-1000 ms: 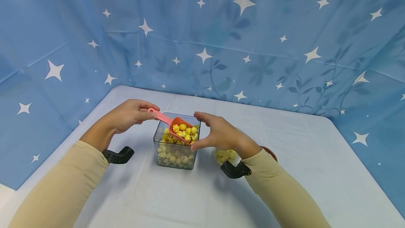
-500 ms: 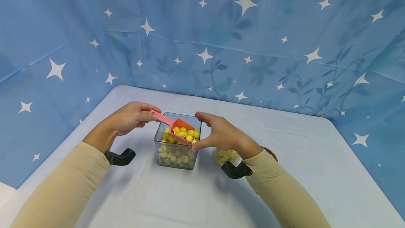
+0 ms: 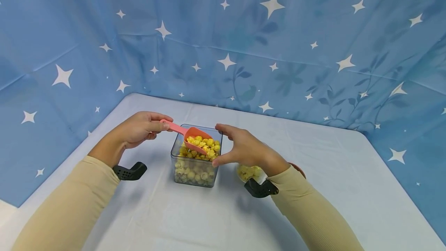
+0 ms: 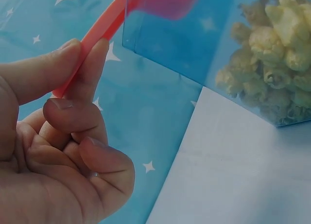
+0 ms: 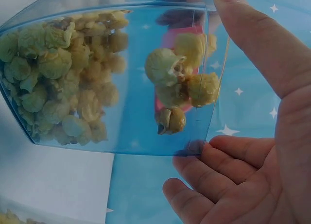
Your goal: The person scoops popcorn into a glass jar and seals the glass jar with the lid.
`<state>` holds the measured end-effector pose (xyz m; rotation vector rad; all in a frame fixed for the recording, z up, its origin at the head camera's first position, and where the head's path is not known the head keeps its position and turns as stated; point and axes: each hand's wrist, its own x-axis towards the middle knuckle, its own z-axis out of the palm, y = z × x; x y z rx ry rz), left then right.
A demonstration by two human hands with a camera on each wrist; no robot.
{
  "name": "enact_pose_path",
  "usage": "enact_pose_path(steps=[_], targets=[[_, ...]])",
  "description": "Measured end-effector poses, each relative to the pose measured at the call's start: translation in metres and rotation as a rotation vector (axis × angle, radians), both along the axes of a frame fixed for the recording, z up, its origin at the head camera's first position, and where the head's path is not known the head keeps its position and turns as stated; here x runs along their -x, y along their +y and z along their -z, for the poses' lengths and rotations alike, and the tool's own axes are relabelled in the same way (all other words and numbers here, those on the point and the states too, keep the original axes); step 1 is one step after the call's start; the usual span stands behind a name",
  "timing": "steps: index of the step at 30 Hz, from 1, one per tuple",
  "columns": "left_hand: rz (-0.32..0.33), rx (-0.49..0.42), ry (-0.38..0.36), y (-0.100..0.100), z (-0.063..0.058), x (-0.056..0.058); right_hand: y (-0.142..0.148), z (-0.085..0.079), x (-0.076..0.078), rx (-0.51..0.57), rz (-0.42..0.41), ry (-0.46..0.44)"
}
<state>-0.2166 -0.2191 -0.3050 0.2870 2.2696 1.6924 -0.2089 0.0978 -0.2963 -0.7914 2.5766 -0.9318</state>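
My left hand (image 3: pixel 141 129) pinches the handle of a pink scoop (image 3: pixel 174 127) between thumb and index finger, its other fingers curled below. The scoop tilts down to the right over a clear square container (image 3: pixel 195 183), its lip inside the rim. Yellow popcorn (image 3: pixel 198 141) lies in the scoop, and more popcorn (image 4: pixel 267 44) fills the container's lower part. Through the wall in the right wrist view, several popcorn pieces (image 5: pixel 170 78) show at the scoop's mouth. My right hand (image 3: pixel 240 146) holds the container's right side, thumb on the near corner, fingers at the far one.
Under my right wrist stands a small bowl with pale popcorn (image 3: pixel 248 171), partly hidden. A brown curved rim (image 3: pixel 297 167) peeks out behind the right forearm. The white-covered table (image 3: pixel 167 220) backs onto a blue starry curtain (image 3: pixel 223 30).
The scoop dipped slightly right, then drew back to the left and up with my left hand. Popcorn now sits past its lip, among the pieces in the container. My right hand stays put.
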Motion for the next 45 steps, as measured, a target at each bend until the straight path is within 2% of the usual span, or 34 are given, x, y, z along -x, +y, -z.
enact_pose_path(steps=[7,20,27,45], targets=[[-0.01,-0.039,-0.007,-0.001,0.002,0.001,0.0,0.001,-0.001,0.007,-0.005,0.004],[-0.007,-0.076,-0.037,0.011,0.007,0.002,0.002,0.002,-0.002,0.019,-0.023,0.012],[-0.035,-0.077,-0.042,0.004,0.006,0.002,0.001,0.002,-0.002,0.021,-0.019,0.01],[-0.041,-0.128,-0.047,-0.007,0.004,-0.001,0.001,0.001,-0.001,0.02,-0.017,0.001]])
